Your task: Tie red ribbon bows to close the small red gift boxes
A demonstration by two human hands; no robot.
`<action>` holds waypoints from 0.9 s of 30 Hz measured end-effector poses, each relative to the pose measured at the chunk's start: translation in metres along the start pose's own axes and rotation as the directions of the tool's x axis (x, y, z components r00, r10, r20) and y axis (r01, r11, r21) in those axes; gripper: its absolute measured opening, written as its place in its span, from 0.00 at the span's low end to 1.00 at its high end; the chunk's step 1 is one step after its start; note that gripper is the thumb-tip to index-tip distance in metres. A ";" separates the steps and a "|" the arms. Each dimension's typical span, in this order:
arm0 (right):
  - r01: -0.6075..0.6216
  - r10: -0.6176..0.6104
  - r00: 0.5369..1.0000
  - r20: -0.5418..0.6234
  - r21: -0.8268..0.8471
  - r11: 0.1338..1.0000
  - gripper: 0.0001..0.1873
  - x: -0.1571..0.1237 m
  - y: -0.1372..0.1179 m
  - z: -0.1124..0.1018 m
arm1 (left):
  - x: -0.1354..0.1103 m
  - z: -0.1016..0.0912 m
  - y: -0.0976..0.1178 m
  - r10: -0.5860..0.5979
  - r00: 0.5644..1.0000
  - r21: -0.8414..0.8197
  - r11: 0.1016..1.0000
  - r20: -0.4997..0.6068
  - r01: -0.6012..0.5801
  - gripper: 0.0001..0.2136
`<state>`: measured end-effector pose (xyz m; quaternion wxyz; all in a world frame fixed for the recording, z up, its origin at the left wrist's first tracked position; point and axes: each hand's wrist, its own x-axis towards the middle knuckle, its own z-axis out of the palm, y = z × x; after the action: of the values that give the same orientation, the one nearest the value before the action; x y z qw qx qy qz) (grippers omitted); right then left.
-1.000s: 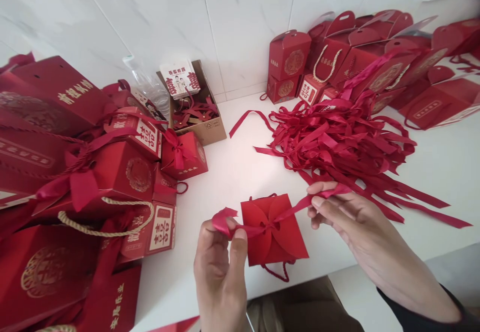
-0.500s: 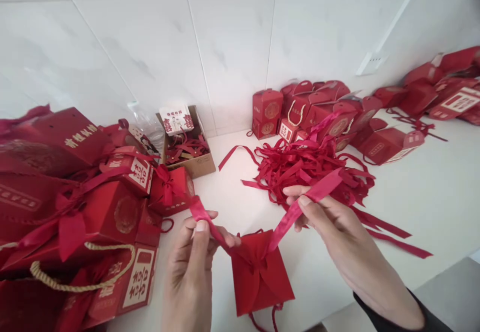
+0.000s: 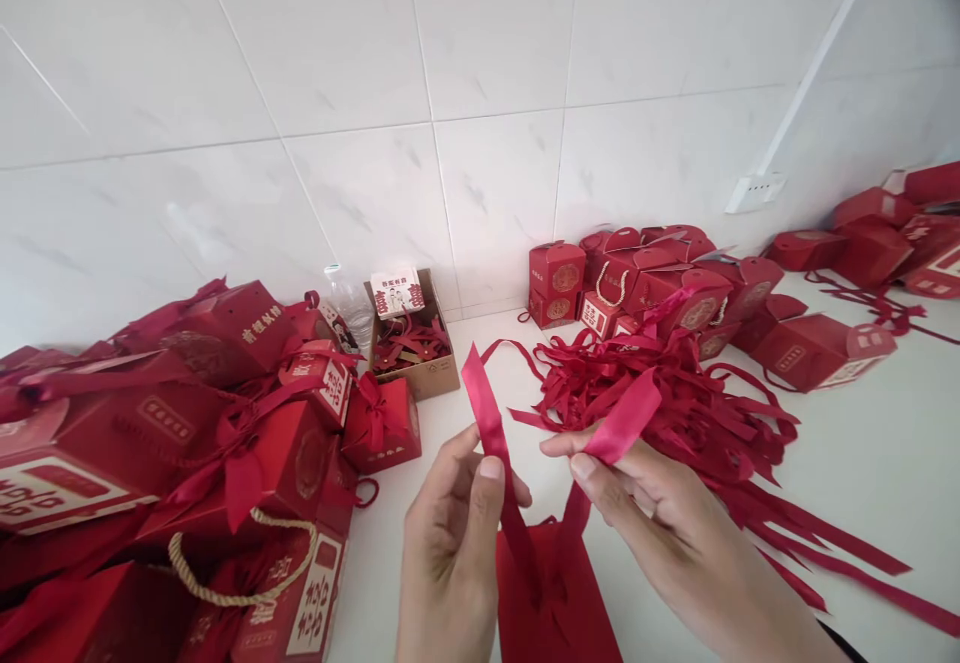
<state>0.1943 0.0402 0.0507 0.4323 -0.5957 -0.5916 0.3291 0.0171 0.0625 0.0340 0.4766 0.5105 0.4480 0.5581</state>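
A small red gift box (image 3: 555,603) stands on the table in front of me, its lower part cut off by the frame. A red ribbon (image 3: 486,405) comes up from its top in two tails. My left hand (image 3: 461,523) pinches one tail between thumb and fingers. The other tail is held by my right hand (image 3: 637,503), its free end sticking up past the fingers. Behind the right hand lies a tangled heap of loose red ribbons (image 3: 600,383).
Finished-looking red boxes with bows (image 3: 285,443) are piled at the left. A cardboard box (image 3: 420,381) of small red pieces sits by the tiled wall, near a clear plastic bottle (image 3: 345,298). More red boxes (image 3: 697,298) line the wall to the right, below a power socket (image 3: 756,192).
Both hands have come closer together, drawing the two ribbon tails up and inward. My view has tilted up, so the box now sits lower in the picture.
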 end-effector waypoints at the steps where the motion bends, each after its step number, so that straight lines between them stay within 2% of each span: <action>1: 0.016 -0.016 1.000 0.010 -0.009 1.000 0.22 0.000 0.000 -0.001 | -0.003 -0.003 -0.002 -0.046 0.999 0.030 0.998 -0.016 0.047 0.19; 3: 0.033 -0.032 0.999 0.025 -0.029 0.999 0.23 0.001 0.000 -0.004 | -0.012 -0.009 -0.007 -0.181 0.983 0.066 0.981 -0.026 0.182 0.22; 5: 0.037 -0.035 0.999 0.033 -0.050 0.998 0.24 -0.001 0.000 -0.007 | -0.020 -0.014 -0.010 -0.325 0.944 0.075 0.944 0.055 0.320 0.23; 7: 0.017 -0.014 0.999 0.051 -0.061 0.998 0.24 -0.003 -0.001 -0.010 | -0.026 -0.017 -0.011 -0.374 0.916 0.070 0.927 0.142 0.368 0.21; 11: -0.001 0.004 0.996 0.089 -0.037 0.999 0.25 -0.007 -0.010 -0.012 | -0.027 -0.013 -0.004 -0.319 0.928 0.090 0.948 0.195 0.307 0.21; 13: 0.046 -0.045 0.995 0.093 -0.014 0.999 0.23 -0.008 -0.016 -0.011 | -0.027 -0.008 0.002 -0.313 0.919 0.170 0.946 0.241 0.277 0.21; 16: 0.110 -0.111 0.988 0.106 0.017 0.994 0.19 -0.009 -0.024 -0.008 | -0.032 -0.002 0.008 -0.262 0.918 0.315 0.935 0.299 0.165 0.15; 19: 0.211 -0.208 0.956 0.206 0.005 0.977 0.15 -0.011 -0.026 -0.007 | -0.034 0.001 0.010 -0.219 0.916 0.394 0.916 0.335 0.075 0.10; 21: 0.297 -0.270 0.906 0.327 -0.035 0.954 0.18 -0.012 -0.021 -0.008 | -0.033 0.000 0.010 -0.187 0.910 0.374 0.926 0.369 0.038 0.12; 23: 0.339 -0.273 0.865 0.421 -0.089 0.936 0.27 -0.012 -0.013 -0.010 | -0.030 -0.002 0.010 -0.168 0.903 0.340 0.940 0.395 0.027 0.16; 25: 0.334 -0.246 0.863 0.441 -0.136 0.933 0.31 -0.011 -0.004 -0.013 | -0.029 -0.004 0.010 -0.184 0.894 0.327 0.944 0.408 0.045 0.19; 27: 0.310 -0.224 0.878 0.423 -0.146 0.939 0.26 -0.009 0.003 -0.015 | -0.029 -0.007 0.010 -0.217 0.886 0.323 0.943 0.411 0.081 0.22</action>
<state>0.2088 0.0294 0.0528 0.2783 -0.4700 -0.7756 0.3165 0.0102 0.0324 0.0390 0.5253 0.6527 0.4453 0.3158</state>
